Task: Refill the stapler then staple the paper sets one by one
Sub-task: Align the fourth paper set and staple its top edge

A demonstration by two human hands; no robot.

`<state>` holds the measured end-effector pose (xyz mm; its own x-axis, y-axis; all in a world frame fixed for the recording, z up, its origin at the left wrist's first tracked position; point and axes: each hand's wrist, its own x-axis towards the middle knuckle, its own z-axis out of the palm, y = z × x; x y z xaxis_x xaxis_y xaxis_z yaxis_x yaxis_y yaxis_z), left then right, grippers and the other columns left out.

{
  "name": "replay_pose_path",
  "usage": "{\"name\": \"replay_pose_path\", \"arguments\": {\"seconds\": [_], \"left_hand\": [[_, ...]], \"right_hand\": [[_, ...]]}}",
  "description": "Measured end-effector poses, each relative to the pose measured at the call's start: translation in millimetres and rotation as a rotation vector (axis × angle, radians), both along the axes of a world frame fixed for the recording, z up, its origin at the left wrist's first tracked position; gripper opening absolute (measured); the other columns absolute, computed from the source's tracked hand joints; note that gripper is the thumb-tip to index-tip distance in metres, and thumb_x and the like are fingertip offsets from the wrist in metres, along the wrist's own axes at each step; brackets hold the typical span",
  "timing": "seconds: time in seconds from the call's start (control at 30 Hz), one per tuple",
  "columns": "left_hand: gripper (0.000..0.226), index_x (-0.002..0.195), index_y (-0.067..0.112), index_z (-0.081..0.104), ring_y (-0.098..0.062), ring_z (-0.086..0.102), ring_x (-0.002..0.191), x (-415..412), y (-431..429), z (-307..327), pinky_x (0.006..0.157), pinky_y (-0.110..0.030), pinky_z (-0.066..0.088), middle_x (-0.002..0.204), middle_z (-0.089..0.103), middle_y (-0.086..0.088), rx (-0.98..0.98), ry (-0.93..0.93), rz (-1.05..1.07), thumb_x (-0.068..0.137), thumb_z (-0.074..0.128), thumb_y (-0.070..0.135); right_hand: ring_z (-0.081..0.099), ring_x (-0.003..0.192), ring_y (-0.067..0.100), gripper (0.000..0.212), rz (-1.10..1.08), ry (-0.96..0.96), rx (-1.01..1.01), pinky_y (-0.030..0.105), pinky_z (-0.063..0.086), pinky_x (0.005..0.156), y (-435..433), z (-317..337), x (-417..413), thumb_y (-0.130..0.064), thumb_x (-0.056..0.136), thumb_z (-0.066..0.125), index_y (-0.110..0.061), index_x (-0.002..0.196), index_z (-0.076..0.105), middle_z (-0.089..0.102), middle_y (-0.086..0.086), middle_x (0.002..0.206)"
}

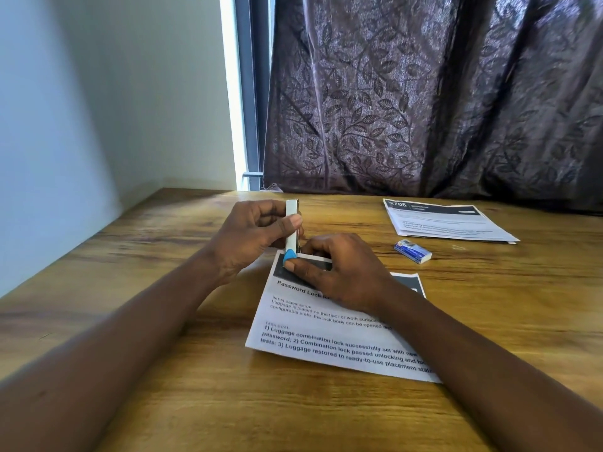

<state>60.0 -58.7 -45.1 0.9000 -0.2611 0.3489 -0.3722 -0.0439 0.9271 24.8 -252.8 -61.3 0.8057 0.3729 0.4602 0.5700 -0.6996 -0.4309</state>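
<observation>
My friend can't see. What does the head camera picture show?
A left hand holds a white stapler nearly upright while the right hand pinches its blue lower end over the corner of a paper set on a wooden table. A staple box and more papers lie to the right.

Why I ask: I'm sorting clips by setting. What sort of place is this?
Probably a home room or small office: a wooden desk stands by a leaf-patterned curtain over a window, with printed paper sets and a staple box on it.
</observation>
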Motion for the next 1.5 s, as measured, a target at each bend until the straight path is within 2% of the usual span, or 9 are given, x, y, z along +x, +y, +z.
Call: {"name": "replay_pose_path", "arguments": {"seconds": [0.13,0.27,0.4,0.5,0.73,0.93,1.13,1.27,1.5], "left_hand": [[0.022,0.099,0.002,0.074,-0.006,0.068,0.068,3,7,-1,0.065,-0.019,0.056,0.075,0.075,0.002,-0.101,0.008,0.064,0.090,0.073,0.021],[0.018,0.093,0.008,0.077,-0.003,0.062,0.060,11,16,3,0.059,-0.017,0.052,0.069,0.072,0.004,-0.140,-0.008,0.226,0.095,0.071,0.025],[0.016,0.087,0.030,0.078,0.002,0.063,0.056,18,30,-2,0.055,-0.011,0.044,0.063,0.070,0.015,0.371,-0.252,0.495,0.088,0.076,0.046],[0.026,0.098,0.031,0.081,-0.004,0.067,0.069,18,35,-4,0.064,-0.026,0.052,0.077,0.076,0.013,0.725,-0.354,0.515,0.087,0.073,0.053],[0.029,0.093,0.029,0.083,0.001,0.055,0.064,20,31,-5,0.056,-0.016,0.035,0.071,0.066,0.015,0.962,-0.353,0.410,0.086,0.072,0.055],[0.055,0.087,0.028,0.082,0.000,0.062,0.065,2,26,8,0.058,-0.023,0.037,0.070,0.069,0.019,0.727,-0.430,0.508,0.092,0.051,0.072],[0.026,0.090,0.022,0.080,-0.010,0.078,0.077,-25,7,17,0.065,-0.031,0.061,0.088,0.081,0.008,0.547,-0.152,0.005,0.094,0.070,0.046],[0.007,0.093,0.020,0.080,-0.014,0.079,0.079,-24,-8,10,0.066,-0.032,0.065,0.090,0.081,0.007,0.430,-0.165,0.080,0.093,0.075,0.024],[0.021,0.076,0.029,0.079,-0.015,0.077,0.073,-3,-26,23,0.063,-0.033,0.060,0.081,0.080,0.001,0.114,-0.258,0.370,0.094,0.074,0.021]], "right_hand": [[0.059,0.075,0.003,0.052,-0.024,-0.012,-0.005,0.030,0.044,0.064,-2,2,1,-0.078,0.081,0.055,-0.030,0.093,0.071,0.068,-0.014,0.081],[0.062,0.089,0.013,0.029,-0.003,-0.033,-0.009,0.037,0.050,0.081,-5,1,0,-0.051,0.092,0.061,-0.024,0.094,0.071,0.070,-0.011,0.090],[0.061,0.093,0.018,0.014,-0.016,-0.026,0.005,0.041,0.049,0.086,-6,2,-1,-0.034,0.095,0.060,-0.024,0.093,0.070,0.069,-0.008,0.093],[0.061,0.091,0.019,0.017,-0.007,-0.032,0.025,0.042,0.050,0.085,-6,3,-2,-0.034,0.094,0.057,-0.022,0.092,0.069,0.069,-0.006,0.092],[0.061,0.086,0.018,0.016,0.002,-0.052,0.081,0.043,0.050,0.081,-8,6,-5,-0.032,0.094,0.058,-0.021,0.091,0.068,0.068,-0.007,0.088],[0.061,0.083,0.018,0.014,-0.036,-0.091,0.116,0.041,0.050,0.078,-11,10,-3,-0.028,0.098,0.060,-0.020,0.088,0.067,0.067,-0.007,0.085],[0.060,0.079,0.019,0.018,-0.143,-0.186,0.202,0.041,0.050,0.074,-26,20,4,-0.027,0.099,0.058,-0.019,0.085,0.067,0.066,-0.003,0.082],[0.057,0.092,0.020,0.034,-0.357,-0.350,0.075,0.041,0.040,0.091,-47,32,5,-0.046,0.101,0.041,-0.025,0.102,0.068,0.064,-0.003,0.095],[0.053,0.116,0.042,0.037,-0.937,-0.210,0.529,0.049,0.041,0.095,-124,21,-15,-0.038,0.103,0.044,-0.010,0.117,0.065,0.063,0.022,0.119]]}}
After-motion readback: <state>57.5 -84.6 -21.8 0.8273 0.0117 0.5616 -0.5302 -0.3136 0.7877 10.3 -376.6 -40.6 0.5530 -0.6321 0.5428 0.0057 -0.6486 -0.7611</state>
